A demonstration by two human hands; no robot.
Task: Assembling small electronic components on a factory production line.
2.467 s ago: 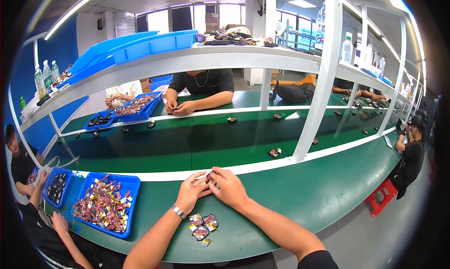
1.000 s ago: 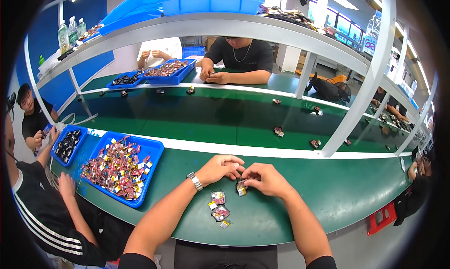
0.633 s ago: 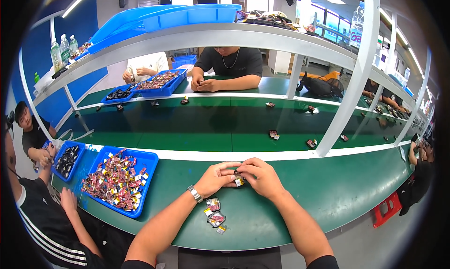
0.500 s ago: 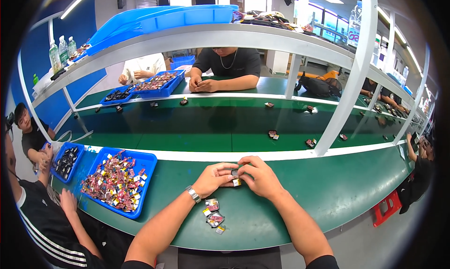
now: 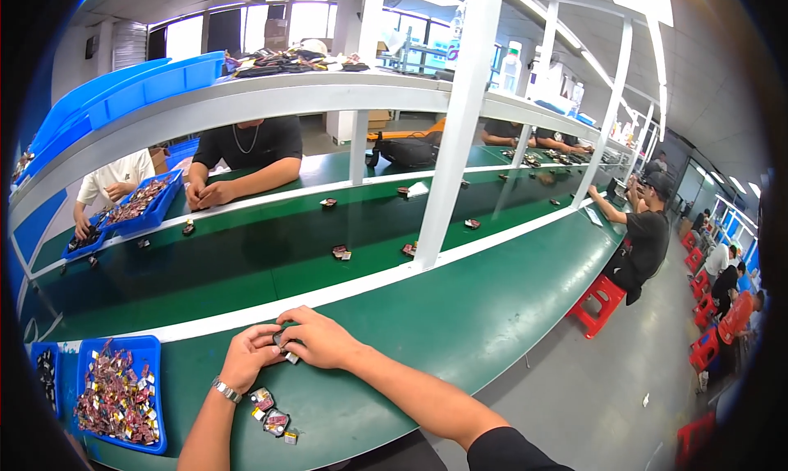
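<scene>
Over the green worktop, my left hand (image 5: 249, 358) and my right hand (image 5: 320, 340) meet with bent fingers around one small electronic piece (image 5: 291, 357). It has a dark casing and a white and yellow part hanging below; my fingers hide most of it. A metal-band watch (image 5: 226, 390) circles my left wrist. Just below my hands, two similar pieces lie on the worktop: one red and white (image 5: 262, 400), the other red in a dark casing (image 5: 277, 422), with a small white and yellow part (image 5: 291, 438) beside it.
At left stands a blue tray (image 5: 161, 389) heaped with red, white and yellow pieces; another blue tray (image 5: 37, 349) holds black parts. A white post (image 5: 451, 134) and shelf rise ahead. Loose pieces dot the green belt (image 5: 271, 262). People sit across and at right, near a red stool (image 5: 597, 307).
The view has swung to the right, so the trays and my hands appear farther left. Both hands stay together on the same piece.
</scene>
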